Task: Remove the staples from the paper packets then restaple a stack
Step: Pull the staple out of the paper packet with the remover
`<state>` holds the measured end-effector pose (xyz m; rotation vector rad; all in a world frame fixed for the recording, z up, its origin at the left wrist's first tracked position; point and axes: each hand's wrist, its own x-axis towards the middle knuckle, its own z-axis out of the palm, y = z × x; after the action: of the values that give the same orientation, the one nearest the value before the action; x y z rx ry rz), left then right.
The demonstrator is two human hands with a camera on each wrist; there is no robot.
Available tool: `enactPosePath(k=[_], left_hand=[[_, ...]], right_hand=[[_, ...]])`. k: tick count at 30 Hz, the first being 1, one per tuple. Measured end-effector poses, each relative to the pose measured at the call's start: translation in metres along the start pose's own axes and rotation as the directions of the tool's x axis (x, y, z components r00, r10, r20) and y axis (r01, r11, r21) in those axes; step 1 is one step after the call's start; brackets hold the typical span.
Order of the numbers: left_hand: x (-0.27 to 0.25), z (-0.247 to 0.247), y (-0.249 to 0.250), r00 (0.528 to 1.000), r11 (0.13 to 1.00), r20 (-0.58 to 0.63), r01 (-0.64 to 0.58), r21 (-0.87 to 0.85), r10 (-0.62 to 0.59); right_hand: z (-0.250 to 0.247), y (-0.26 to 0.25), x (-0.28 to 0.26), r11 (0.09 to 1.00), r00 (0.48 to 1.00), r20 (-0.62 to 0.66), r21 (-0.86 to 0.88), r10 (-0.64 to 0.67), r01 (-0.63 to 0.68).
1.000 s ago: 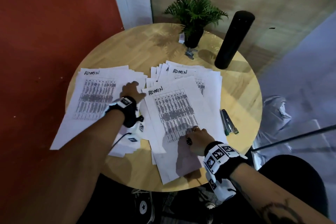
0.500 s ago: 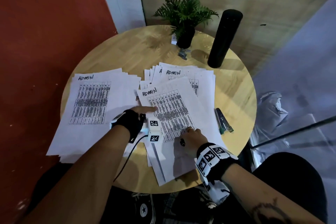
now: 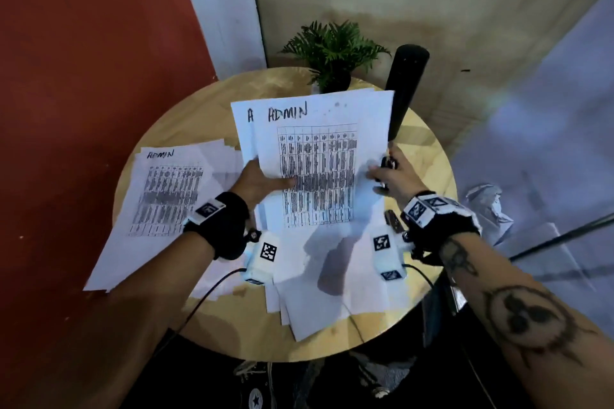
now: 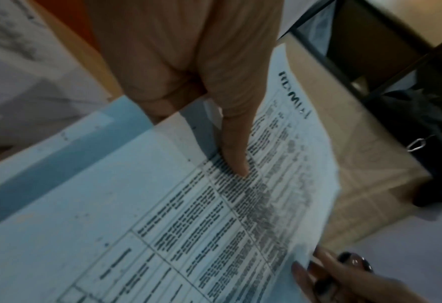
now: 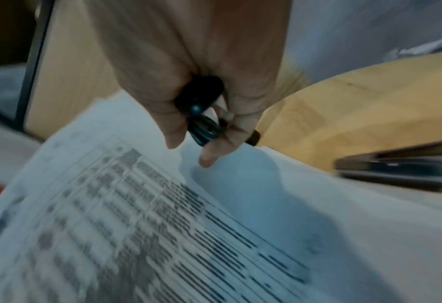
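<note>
A paper packet [image 3: 315,149] headed ADMIN, with a printed table, is lifted off the round wooden table [image 3: 206,103] and tilted up towards me. My left hand [image 3: 265,181] grips its left edge, the thumb [image 4: 235,160] on the front page and the fingers hidden behind. At the packet's right edge my right hand [image 3: 387,173] is curled round a small dark tool [image 5: 201,127] with a teal metal part, and its fingertips [image 5: 209,157] touch the paper [image 5: 136,225]. A stapler [image 5: 396,170] lies on the table to the right.
Another ADMIN pile [image 3: 159,196] lies on the table's left side. Loose sheets [image 3: 332,292] spread under the lifted packet to the near edge. A potted plant [image 3: 332,50] and a tall black cylinder [image 3: 405,86] stand at the back.
My left hand left the left pile, took the middle packet and raised it off the table. My right hand came off the page and moved up to the packet's right edge.
</note>
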<state>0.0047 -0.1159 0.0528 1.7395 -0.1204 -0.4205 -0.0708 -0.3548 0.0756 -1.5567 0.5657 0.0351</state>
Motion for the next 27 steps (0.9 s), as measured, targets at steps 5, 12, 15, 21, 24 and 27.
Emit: enactPosePath(k=[5, 12, 15, 21, 24, 27], left_hand=[[0.0, -0.021, 0.05, 0.982, 0.99, 0.128, -0.142, 0.01, 0.139], [-0.002, -0.045, 0.067, 0.847, 0.92, -0.36, -0.361, 0.152, 0.392], [0.005, -0.045, 0.072, 0.945, 0.96, -0.261, -0.239, -0.142, 0.197], [0.002, -0.043, 0.096, 0.968, 0.956, -0.04, -0.252, -0.147, 0.249], [-0.011, -0.046, 0.124, 0.935, 0.925, -0.012, -0.351, -0.146, 0.353], [-0.027, -0.046, 0.155, 0.894, 0.885, -0.046, -0.448, -0.124, 0.446]], right_hand=[[-0.002, -0.057, 0.009, 0.968, 0.99, -0.023, 0.208, -0.136, 0.138], [0.001, -0.059, -0.001, 0.935, 0.984, -0.029, 0.306, -0.178, 0.178], [0.003, -0.052, -0.006, 0.944, 0.986, -0.019, 0.287, -0.166, 0.165], [-0.009, -0.057, -0.012, 0.931, 0.989, -0.071, 0.336, -0.129, 0.146], [-0.015, -0.076, -0.018, 0.901, 0.98, -0.129, 0.389, -0.152, 0.191], [-0.016, -0.093, -0.025, 0.879, 0.965, -0.171, 0.405, -0.197, 0.252]])
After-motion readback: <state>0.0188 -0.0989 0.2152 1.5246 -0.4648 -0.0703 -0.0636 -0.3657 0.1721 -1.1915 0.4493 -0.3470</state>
